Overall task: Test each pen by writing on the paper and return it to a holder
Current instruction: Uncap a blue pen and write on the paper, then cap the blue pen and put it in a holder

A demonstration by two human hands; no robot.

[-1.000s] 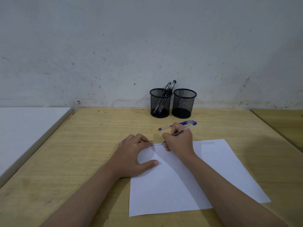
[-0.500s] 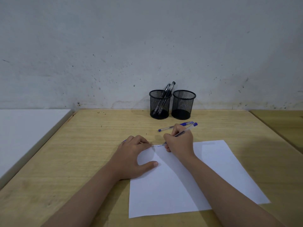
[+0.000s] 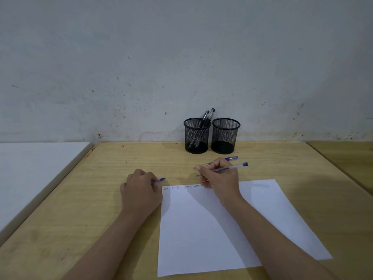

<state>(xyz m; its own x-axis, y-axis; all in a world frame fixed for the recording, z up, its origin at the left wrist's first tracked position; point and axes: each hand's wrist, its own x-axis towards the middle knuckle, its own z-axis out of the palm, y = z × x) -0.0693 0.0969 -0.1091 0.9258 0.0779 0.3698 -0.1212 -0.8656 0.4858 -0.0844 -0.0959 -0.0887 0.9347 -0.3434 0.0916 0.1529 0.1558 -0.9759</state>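
A white sheet of paper lies on the wooden table, with a short line of handwriting along its top edge. My right hand grips a clear pen with a blue end; its tip hangs just past the paper's top edge. My left hand sits left of the paper, fingers curled round a blue pen of which only the tip shows. Another blue pen lies behind my right hand. Two black mesh holders stand at the wall: the left holder has two black pens, the right holder looks empty.
A white board or tabletop adjoins the table on the left. Another wooden surface starts at the far right. A stained wall closes the back.
My left hand has slid off the paper's top left corner to the left and curled round the blue pen. My right hand has lifted the pen off the writing line, moving right and back.
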